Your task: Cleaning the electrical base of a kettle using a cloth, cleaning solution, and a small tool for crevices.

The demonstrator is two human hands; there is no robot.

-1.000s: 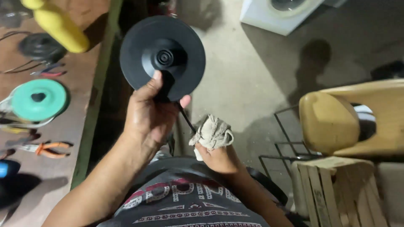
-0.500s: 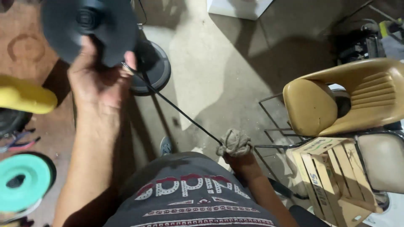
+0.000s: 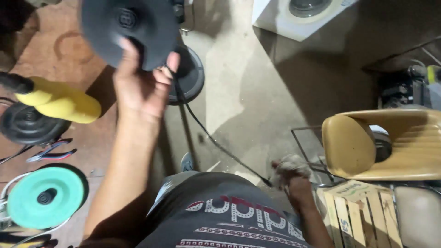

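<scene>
Since half a second ago the left hand (image 3: 142,87) has stayed raised with the black disc (image 3: 128,27) at the upper left of the frame, while the right hand (image 3: 294,181) has slid further right and lower, drawing the cord (image 3: 216,142) out longer across the middle.

Bare concrete floor (image 3: 248,92) fills the centre, with a white appliance (image 3: 298,16) at the top edge. A brown bench (image 3: 69,55) runs down the left side. At right stands a tan chair (image 3: 381,147), a wooden crate (image 3: 363,211) below it. On the bench lie a yellow handle (image 3: 59,101), a green disc (image 3: 43,197) at lower left, a dark disc (image 3: 27,124) and pliers (image 3: 50,151).

Fingers of the left hand are closed around the black disc's lower edge, thumb on its face. Another dark round base (image 3: 188,76) lies on the floor just behind that hand. The right hand is clenched on a crumpled rag (image 3: 289,163), which meets the cord's lower end.
</scene>
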